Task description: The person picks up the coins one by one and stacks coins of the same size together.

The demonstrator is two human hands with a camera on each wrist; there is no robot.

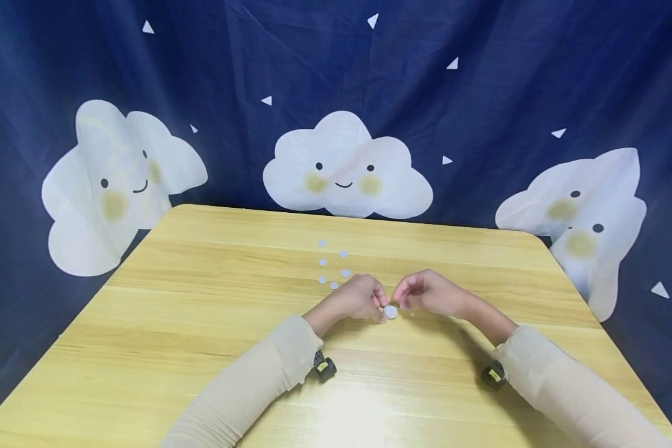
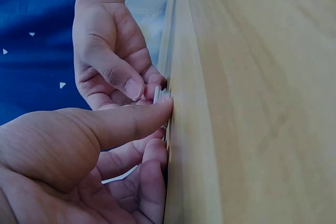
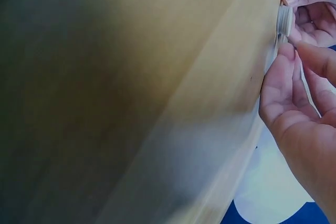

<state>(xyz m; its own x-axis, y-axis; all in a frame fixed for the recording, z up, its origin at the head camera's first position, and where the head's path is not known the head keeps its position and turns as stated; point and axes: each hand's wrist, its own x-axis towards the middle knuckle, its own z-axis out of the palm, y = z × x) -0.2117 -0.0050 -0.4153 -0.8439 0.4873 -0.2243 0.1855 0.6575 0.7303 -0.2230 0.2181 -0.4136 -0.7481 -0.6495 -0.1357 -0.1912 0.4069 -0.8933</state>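
Note:
A small stack of flat white round discs sits on the wooden table between the two hands. My left hand holds the stack from the left, its thumb and fingers at the rim. In the left wrist view, the left thumb lies along the stack's side. Close on the right, my right hand has bent fingers, thumb and fingertips near each other. The right wrist view shows these fingertips beside the layered discs; whether they pinch a disc is hidden.
Several single white discs lie apart beyond the left hand, among them a far one and a near one. Behind the table's far edge hangs a dark blue curtain with white clouds.

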